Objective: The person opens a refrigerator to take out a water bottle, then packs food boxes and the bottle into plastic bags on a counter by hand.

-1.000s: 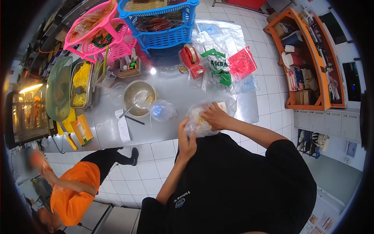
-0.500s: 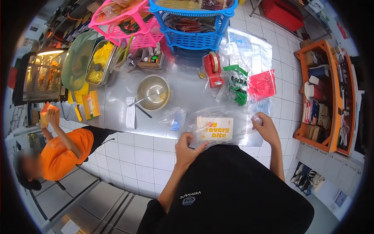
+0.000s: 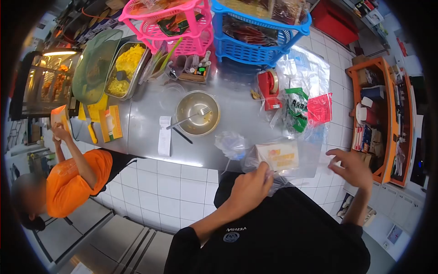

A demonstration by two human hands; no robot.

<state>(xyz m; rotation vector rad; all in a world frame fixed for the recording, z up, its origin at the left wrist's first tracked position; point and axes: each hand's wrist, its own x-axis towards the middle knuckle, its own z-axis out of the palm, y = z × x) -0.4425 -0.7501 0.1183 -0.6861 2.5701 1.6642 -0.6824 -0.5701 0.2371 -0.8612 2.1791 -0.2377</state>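
A flat white box (image 3: 279, 156) with orange lettering lies inside a clear plastic bag (image 3: 310, 157) at the steel table's front right edge. My left hand (image 3: 250, 187) is closed on gathered plastic at the bag's near left side. To the right of the bag, my right hand (image 3: 350, 168) is raised with its fingers apart and curved, holding nothing. A crumpled clear bag with something blue in it (image 3: 232, 145) lies just left of the box.
A metal bowl (image 3: 186, 106) with a fork, a receipt (image 3: 164, 137) and a red tape dispenser (image 3: 269, 86) are on the table. Pink (image 3: 194, 44) and blue baskets (image 3: 248, 49) stand behind. A person in orange (image 3: 77, 180) stands at the left holding an orange box (image 3: 59, 117).
My right hand has let go of the bag's right side and moved right. My left hand has shifted right with the plastic. The box now looks tilted and is more covered by plastic.
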